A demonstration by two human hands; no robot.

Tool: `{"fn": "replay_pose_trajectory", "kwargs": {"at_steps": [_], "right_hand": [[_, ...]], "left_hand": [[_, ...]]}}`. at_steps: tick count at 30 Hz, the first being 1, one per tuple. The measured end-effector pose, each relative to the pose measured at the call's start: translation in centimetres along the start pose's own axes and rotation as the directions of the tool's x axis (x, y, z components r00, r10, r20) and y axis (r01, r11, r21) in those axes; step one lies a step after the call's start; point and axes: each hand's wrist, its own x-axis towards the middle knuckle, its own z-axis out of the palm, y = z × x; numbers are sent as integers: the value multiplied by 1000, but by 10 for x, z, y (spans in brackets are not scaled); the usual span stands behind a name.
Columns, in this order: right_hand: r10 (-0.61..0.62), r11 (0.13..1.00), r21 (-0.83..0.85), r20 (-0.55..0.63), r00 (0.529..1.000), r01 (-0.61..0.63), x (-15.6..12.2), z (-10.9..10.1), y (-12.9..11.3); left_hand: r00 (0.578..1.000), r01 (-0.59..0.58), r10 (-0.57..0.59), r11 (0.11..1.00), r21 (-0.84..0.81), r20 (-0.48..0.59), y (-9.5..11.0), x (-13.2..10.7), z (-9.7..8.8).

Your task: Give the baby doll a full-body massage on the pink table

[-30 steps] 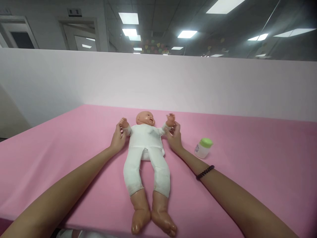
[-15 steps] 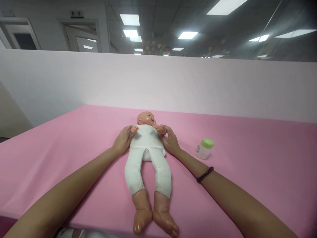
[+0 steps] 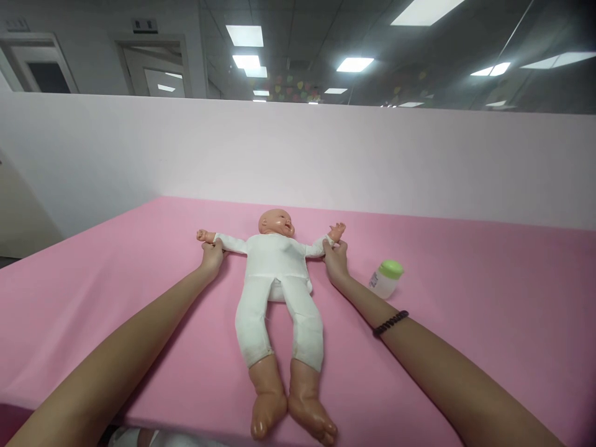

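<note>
A baby doll (image 3: 277, 264) with a white cloth body lies on its back, its feet towards me and its head turned to the right. Both its arms are stretched out sideways. My left hand (image 3: 213, 257) is closed around the doll's arm on the left, near the wrist. On the other side, my right hand (image 3: 336, 261) grips the opposite arm close to its wrist. The doll's small hands stick out beyond my fingers. A black coiled band (image 3: 390, 323) circles my right forearm.
A small clear bottle with a green cap (image 3: 390, 270) stands tilted-looking beside my right forearm. Pink cloth (image 3: 488, 298) covers the table. A white wall panel (image 3: 326, 155) rises behind the table's far edge.
My hands have moved apart, left and right, drawing the doll's arms from its chest out to the sides. The doll's body and the bottle have stayed in place.
</note>
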Motion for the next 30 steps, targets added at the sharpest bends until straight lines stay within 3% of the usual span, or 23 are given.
{"fn": "replay_pose_trajectory", "kwargs": {"at_steps": [2,5,6,8,10,11,13,16,18,20,22,24,27,30], "right_hand": [[-178,978,-98,53,983,182,-12,1,-9],[-427,870,-163,227,876,466,-30,1,-21],[-482,821,-169,305,822,545,-35,2,-24],[-561,702,-165,472,680,693,-41,3,-27],[-596,580,-142,597,537,802,-44,4,-28],[-605,534,-135,628,489,835,-44,5,-27],[-618,486,-135,645,449,864,-43,7,-25],[-626,483,-131,640,446,866,-41,7,-23],[-620,512,-114,636,459,851,-42,7,-23],[-605,585,-107,603,520,804,-44,7,-26],[-584,684,-103,515,627,722,-46,7,-30],[-527,798,-81,388,756,598,-44,8,-31],[-348,935,-1,181,920,354,-32,8,-24],[-109,994,30,-29,994,110,-13,5,-10]], "left_hand": [[999,-40,41,998,54,-25,1,-6,2],[972,-234,225,940,249,63,2,-18,6],[942,-332,301,894,302,145,3,-23,7],[844,-519,408,784,339,349,5,-33,10],[728,-652,431,674,346,533,8,-42,13],[685,-694,418,625,357,597,9,-46,14],[643,-732,384,561,385,663,12,-51,15],[636,-741,371,539,401,677,15,-53,15],[638,-738,376,549,393,672,15,-52,14],[672,-701,385,606,376,632,13,-49,13],[747,-620,393,704,348,536,9,-43,12],[850,-482,352,820,308,391,5,-34,11],[980,-167,146,972,164,133,2,-19,9],[995,93,-94,995,-32,-27,8,-10,8]]}}
